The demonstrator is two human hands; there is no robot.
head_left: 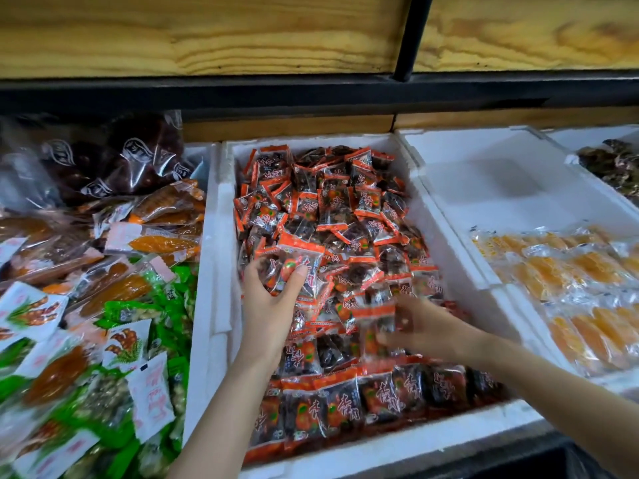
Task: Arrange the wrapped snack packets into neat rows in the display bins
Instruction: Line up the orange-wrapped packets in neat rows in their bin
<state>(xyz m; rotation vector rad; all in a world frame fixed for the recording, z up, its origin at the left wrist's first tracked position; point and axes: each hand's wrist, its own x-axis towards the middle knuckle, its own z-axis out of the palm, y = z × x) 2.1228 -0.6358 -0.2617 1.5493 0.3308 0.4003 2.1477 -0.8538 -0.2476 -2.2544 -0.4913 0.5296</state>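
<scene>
A white foam bin [446, 243] in the middle holds a loose heap of red-and-clear snack packets [332, 209]. Along its near edge a neat row of the same packets [363, 399] stands side by side. My left hand [269, 302] grips a few packets [294, 261] lifted over the bin's left side. My right hand [425, 326] is blurred and pinches another packet [378, 323] low over the heap, just behind the neat row.
Mixed green, white and orange snack bags [86, 323] fill the left bin. A foam bin [501, 188] at the right holds yellow wrapped pieces [581, 281] in its near half. A wooden shelf [242, 32] with a black frame hangs overhead.
</scene>
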